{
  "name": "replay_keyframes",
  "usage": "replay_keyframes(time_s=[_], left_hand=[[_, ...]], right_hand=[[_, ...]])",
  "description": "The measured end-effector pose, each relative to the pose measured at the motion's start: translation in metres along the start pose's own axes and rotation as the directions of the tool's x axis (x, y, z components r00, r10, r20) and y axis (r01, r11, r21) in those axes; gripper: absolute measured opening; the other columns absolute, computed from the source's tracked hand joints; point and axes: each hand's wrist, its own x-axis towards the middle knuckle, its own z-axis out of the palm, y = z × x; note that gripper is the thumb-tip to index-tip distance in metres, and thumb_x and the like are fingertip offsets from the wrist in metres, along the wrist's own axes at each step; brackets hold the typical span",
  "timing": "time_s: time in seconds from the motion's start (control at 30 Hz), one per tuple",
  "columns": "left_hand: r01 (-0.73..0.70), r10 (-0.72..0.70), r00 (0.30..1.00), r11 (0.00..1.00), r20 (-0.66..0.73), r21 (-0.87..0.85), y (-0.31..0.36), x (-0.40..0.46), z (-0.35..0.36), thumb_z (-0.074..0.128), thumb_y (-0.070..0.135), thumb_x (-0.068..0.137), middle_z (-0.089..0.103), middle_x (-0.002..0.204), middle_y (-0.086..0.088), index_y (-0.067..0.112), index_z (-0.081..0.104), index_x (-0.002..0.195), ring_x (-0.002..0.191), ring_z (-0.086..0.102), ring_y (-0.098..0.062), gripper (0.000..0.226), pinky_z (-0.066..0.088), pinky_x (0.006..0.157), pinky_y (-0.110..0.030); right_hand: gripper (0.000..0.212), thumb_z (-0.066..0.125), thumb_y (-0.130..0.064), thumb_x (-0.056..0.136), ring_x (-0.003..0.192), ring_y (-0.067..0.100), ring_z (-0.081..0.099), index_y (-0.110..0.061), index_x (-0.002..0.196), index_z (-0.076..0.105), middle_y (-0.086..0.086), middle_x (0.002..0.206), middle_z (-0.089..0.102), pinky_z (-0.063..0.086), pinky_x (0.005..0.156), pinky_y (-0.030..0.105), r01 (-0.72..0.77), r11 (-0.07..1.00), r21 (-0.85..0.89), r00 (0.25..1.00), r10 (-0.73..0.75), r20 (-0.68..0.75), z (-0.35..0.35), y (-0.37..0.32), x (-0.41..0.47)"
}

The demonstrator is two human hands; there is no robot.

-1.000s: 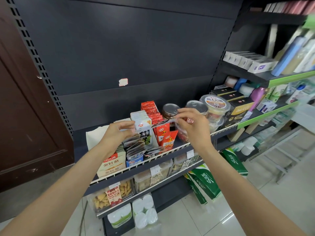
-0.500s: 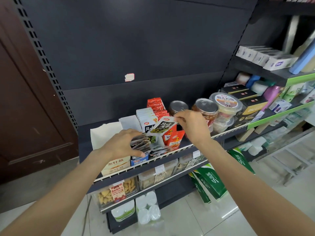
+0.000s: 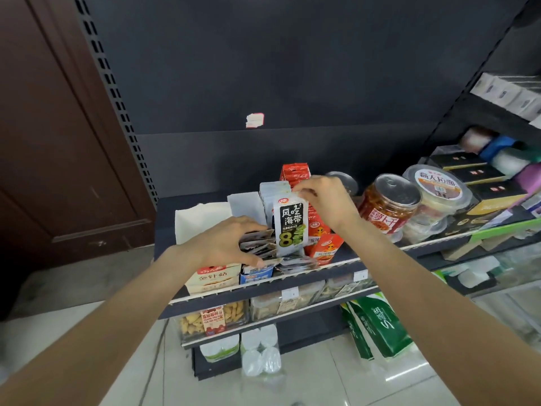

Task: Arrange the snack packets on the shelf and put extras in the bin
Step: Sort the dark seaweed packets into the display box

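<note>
Since half a second ago, my right hand (image 3: 323,202) has swung the seaweed packet (image 3: 290,227) from a tilt to upright, face outward, at the front of the white packet row (image 3: 273,190). I note thumb and fingers pinching its top edge. My left hand (image 3: 227,241) lies with fingers curled over the leaning stack of flat packets (image 3: 257,244); whether it grips them or only presses I cannot tell.

Clearances: the held packet stands just behind the shelf's front rail (image 3: 336,266), touching the orange packets (image 3: 325,247) on its right. Open room remains at the shelf's left rear, beside the white paper (image 3: 199,221), and above against the dark back panel (image 3: 263,68). The jar (image 3: 388,203) stands near my right wrist.

Condition of the packet: white with a black label panel, large Chinese characters, a green figure 8, flat and uncreased.
</note>
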Motion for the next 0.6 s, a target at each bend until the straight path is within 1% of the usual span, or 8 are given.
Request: replay_keyframes(time_s=[0.07,0.17,0.27,0.37,0.4,0.47,0.53,0.6], left_hand=[[-0.001,0.001,1.0,1.0,0.004,-0.001,0.0,0.0,-0.001,0.071,0.043,0.079,0.046,0.136,0.006,0.028,0.042,0.139,0.122,0.041,-0.011,0.069,0.033,0.103,-0.028],[0.003,-0.003,1.0,1.0,0.006,0.0,-0.002,0.001,-0.002,0.072,0.044,0.078,0.046,0.137,0.007,0.028,0.041,0.14,0.122,0.041,-0.011,0.07,0.032,0.102,-0.025],[0.009,-0.009,1.0,1.0,0.002,-0.021,-0.003,0.003,-0.003,0.074,0.043,0.077,0.046,0.135,0.009,0.028,0.042,0.139,0.121,0.042,-0.009,0.071,0.031,0.099,-0.022],[0.018,-0.018,1.0,1.0,0.004,-0.024,-0.002,0.004,-0.006,0.075,0.043,0.076,0.047,0.135,0.011,0.028,0.043,0.138,0.122,0.042,-0.009,0.071,0.031,0.1,-0.022],[0.018,-0.018,1.0,1.0,0.004,-0.026,-0.001,0.004,-0.006,0.075,0.042,0.076,0.047,0.135,0.011,0.028,0.044,0.138,0.122,0.042,-0.008,0.071,0.031,0.1,-0.021],[0.02,-0.02,1.0,0.999,0.001,-0.032,-0.001,0.004,-0.006,0.075,0.042,0.076,0.048,0.134,0.011,0.029,0.045,0.137,0.121,0.043,-0.007,0.07,0.03,0.098,-0.019],[0.024,-0.025,1.0,0.999,-0.006,-0.036,-0.001,0.003,-0.006,0.075,0.042,0.076,0.049,0.134,0.011,0.029,0.045,0.137,0.12,0.043,-0.006,0.069,0.03,0.096,-0.018],[0.028,-0.028,1.0,0.999,-0.011,-0.041,0.0,0.002,-0.006,0.075,0.042,0.076,0.05,0.132,0.011,0.029,0.046,0.136,0.119,0.043,-0.007,0.068,0.03,0.095,-0.018]], right_hand=[[0.021,0.056,-0.011,0.092,0.102,0.022,0.063,-0.011,0.108,0.07,0.008,0.112,0.068,0.048,0.094,0.037,0.015,0.999,0.042,1.0,-0.015,-0.012,0.001,-0.001,0.004],[0.021,0.056,-0.01,0.092,0.104,0.021,0.062,-0.009,0.108,0.07,0.008,0.112,0.068,0.046,0.095,0.031,0.034,0.998,0.055,0.999,-0.032,-0.024,0.002,0.002,0.009],[0.021,0.057,-0.008,0.091,0.106,0.021,0.062,-0.007,0.109,0.07,0.008,0.113,0.068,0.046,0.097,0.029,0.013,0.999,0.051,0.998,-0.017,0.062,0.007,0.007,0.01],[0.022,0.057,-0.007,0.091,0.108,0.02,0.061,-0.006,0.109,0.069,0.009,0.115,0.067,0.044,0.097,0.026,-0.02,0.999,0.039,0.991,0.015,0.137,0.016,0.011,0.012],[0.021,0.057,-0.006,0.091,0.107,0.02,0.061,-0.007,0.108,0.069,0.008,0.114,0.067,0.045,0.097,0.027,-0.025,0.999,0.028,0.99,0.021,0.138,0.019,0.013,0.013],[0.02,0.057,-0.006,0.09,0.103,0.022,0.062,-0.01,0.104,0.071,0.007,0.111,0.066,0.049,0.093,0.034,-0.025,1.0,-0.017,0.991,0.027,0.128,0.027,0.017,0.016],[0.02,0.058,-0.007,0.089,0.098,0.023,0.06,-0.015,0.101,0.072,0.006,0.109,0.062,0.051,0.086,0.039,-0.02,0.995,-0.095,0.992,0.031,0.119,0.035,0.019,0.017],[0.02,0.057,-0.007,0.089,0.093,0.023,0.06,-0.017,0.1,0.071,0.005,0.103,0.061,0.052,0.08,0.041,-0.046,0.99,-0.136,0.993,0.06,0.1,0.039,0.019,0.017]])
